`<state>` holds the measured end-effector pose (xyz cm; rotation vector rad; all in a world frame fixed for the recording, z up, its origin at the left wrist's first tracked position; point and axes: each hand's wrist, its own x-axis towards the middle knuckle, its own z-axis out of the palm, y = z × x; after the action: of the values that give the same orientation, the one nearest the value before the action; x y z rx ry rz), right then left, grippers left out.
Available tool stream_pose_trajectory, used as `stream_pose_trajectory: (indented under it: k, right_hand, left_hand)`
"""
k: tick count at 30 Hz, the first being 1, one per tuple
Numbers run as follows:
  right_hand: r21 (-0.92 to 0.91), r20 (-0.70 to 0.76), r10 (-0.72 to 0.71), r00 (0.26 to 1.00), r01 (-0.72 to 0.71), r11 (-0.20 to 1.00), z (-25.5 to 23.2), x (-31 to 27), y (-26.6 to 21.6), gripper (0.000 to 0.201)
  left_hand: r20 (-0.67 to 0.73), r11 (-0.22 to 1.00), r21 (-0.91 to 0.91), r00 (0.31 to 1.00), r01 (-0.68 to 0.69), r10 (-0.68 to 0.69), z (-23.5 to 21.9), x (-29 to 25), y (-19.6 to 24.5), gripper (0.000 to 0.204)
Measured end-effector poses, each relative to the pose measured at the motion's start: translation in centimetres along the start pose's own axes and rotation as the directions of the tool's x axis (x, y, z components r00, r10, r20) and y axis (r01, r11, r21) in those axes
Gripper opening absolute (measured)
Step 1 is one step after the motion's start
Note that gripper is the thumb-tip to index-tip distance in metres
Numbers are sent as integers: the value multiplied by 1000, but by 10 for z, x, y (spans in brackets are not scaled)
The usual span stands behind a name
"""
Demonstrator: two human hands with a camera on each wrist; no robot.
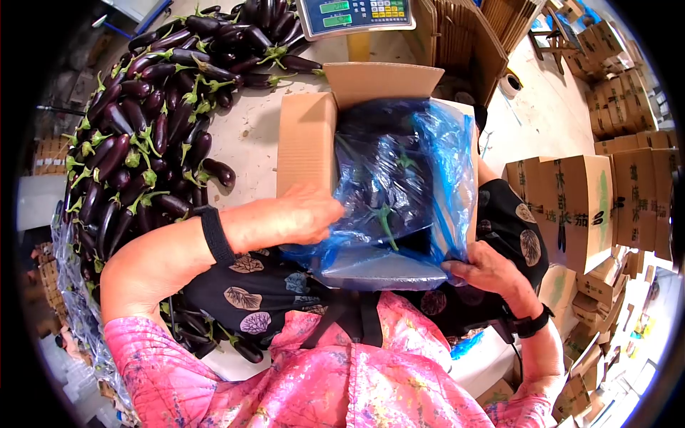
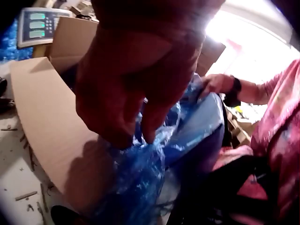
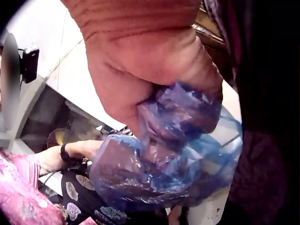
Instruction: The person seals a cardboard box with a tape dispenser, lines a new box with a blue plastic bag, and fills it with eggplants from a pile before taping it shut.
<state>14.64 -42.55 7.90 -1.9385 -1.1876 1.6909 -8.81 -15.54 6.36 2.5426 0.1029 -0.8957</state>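
An open cardboard box (image 1: pixel 307 139) stands in front of the person, lined with a thin blue plastic bag (image 1: pixel 449 146). Dark purple eggplants (image 1: pixel 389 178) with green stems lie inside, partly under the film. At the box's left front side, the left hand (image 1: pixel 310 214) pinches the bag, its fingertips pointing down into the crumpled film (image 2: pixel 140 173) in the left wrist view. By the front right corner, the right hand (image 1: pixel 489 269) grips the bag's edge. Bunched film (image 3: pixel 173 117) covers part of its fingers in the right wrist view.
A large heap of eggplants (image 1: pixel 153 128) covers the table's left side. Beyond the box stands a digital scale (image 1: pixel 357 16). Flattened cardboard (image 1: pixel 467 43) leans at the back right, near a tape roll (image 1: pixel 510 83). Printed cartons (image 1: pixel 564 207) are stacked on the right.
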Motion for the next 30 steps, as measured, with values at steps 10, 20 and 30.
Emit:
stream_pose_trajectory:
  k: [10,20,30]
  right_hand:
    - [299,-29,97,995,-84,951,37,-19,-2,32]
    - [877,-239,-58,969,241,415,5,-30,-13,23]
    - [387,-109,-100,989,135,912,-17,-15,-38,30]
  left_hand:
    - [9,993,-88,997,74,-74,27,1,15,30]
    - [-206,351,-932,926,-87,-318,-32,-22,17,41]
    - [85,784,-606,991,136,-106,12,-32,36,42]
